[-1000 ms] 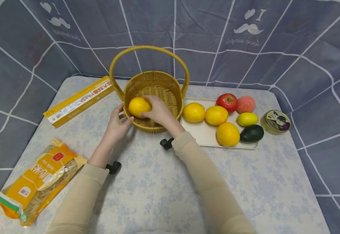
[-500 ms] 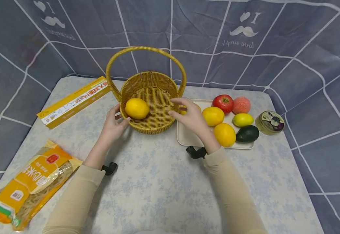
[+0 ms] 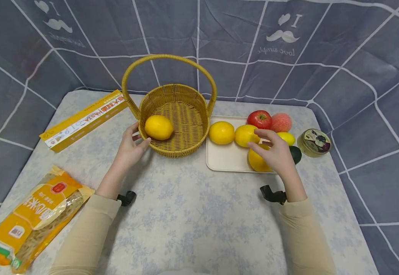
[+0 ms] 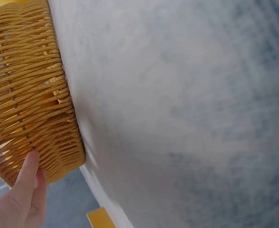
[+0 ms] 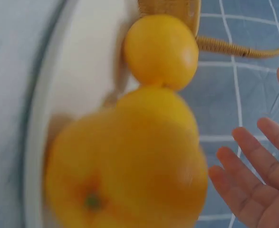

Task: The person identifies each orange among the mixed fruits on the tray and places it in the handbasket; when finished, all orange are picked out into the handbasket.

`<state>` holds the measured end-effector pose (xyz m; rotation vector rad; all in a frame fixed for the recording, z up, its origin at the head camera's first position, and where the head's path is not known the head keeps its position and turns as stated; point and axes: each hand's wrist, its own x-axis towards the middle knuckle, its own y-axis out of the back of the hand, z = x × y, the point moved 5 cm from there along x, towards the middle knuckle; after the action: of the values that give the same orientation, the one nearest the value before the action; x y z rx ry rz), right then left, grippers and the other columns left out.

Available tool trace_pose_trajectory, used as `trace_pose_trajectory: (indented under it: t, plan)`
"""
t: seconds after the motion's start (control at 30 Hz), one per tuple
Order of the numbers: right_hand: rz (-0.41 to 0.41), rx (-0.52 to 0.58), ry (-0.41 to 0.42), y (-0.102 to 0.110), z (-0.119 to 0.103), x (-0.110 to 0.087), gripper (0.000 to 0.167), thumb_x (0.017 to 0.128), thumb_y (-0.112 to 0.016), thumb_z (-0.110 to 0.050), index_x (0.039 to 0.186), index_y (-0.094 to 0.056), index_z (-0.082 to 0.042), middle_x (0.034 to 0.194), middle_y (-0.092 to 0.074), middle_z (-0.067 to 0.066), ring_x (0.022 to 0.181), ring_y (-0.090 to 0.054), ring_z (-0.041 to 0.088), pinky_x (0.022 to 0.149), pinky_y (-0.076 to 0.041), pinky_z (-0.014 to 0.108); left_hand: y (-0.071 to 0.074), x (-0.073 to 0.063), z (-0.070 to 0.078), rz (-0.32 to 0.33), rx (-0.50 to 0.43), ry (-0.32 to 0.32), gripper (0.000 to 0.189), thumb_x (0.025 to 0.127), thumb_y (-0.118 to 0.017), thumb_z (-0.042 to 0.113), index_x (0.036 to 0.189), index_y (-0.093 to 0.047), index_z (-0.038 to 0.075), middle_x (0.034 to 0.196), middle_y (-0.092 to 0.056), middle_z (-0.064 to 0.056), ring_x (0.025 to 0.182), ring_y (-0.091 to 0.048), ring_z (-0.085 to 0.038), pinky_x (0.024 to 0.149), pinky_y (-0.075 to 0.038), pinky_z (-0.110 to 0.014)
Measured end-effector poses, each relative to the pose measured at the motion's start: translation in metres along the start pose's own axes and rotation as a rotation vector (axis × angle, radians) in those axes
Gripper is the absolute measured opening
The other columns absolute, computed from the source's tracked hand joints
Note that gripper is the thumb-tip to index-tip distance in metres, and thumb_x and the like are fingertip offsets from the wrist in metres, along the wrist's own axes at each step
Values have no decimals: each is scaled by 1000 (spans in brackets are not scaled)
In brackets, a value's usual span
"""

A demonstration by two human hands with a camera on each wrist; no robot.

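My left hand [image 3: 130,149] rests against the left side of the woven basket [image 3: 175,152]; in the left wrist view its fingertips touch the wicker wall [image 4: 30,95]. Inside the basket, at the left, lies a yellow mango-like fruit [image 3: 159,127]. My right hand [image 3: 276,152] hovers over the right part of the white tray [image 3: 226,161], fingers spread and holding nothing. Below it is an orange [image 3: 257,162], partly covered in the head view. Two more yellow fruits, one at left [image 3: 221,133] and one beside it [image 3: 244,135], sit on the tray.
A red apple [image 3: 259,119], a pink peach-like fruit [image 3: 281,122], a small lemon [image 3: 288,138] and a dark avocado [image 3: 296,154] crowd the tray's right end. Beyond stands a round tin [image 3: 314,142]. At left lie a pasta box [image 3: 84,120] and an orange bag [image 3: 34,217].
My right hand has let go of the yellow fruit in the basket, come out and moved right over the tray. The left hand stays at the basket.
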<state>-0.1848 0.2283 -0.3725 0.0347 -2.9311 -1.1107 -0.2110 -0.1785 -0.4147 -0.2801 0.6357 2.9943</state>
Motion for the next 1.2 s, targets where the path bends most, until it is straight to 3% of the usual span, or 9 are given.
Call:
trace_pose_trajectory:
  t: [0.4,0.7,1.2]
  plan:
    - [12,-69,-46,15,22,-18,63,91,-70,-40,140,-52,-5,142,-54,18,130,-50,38,111,-40,55,3,0,0,-5,37,11,76,102,-54,17,159,-4,10,161,-14,-20,144,-31,-39,110,-44,-52]
    - [-4,-133,-114,13,38,-23,73,90,-69,-46,146,-46,-5,145,-49,21,124,-49,40,104,-44,56,2,-2,2,-5,12,27,76,102,-54,15,159,-5,10,160,-16,-20,144,-31,-38,110,-44,-50]
    - [0,-162,-168,3,45,-29,77,89,-71,-41,147,-40,0,146,-42,26,126,-47,42,106,-43,57,1,-3,4,-7,-4,23,76,102,-54,14,159,-5,8,160,-17,-20,144,-31,-37,109,-45,-49]
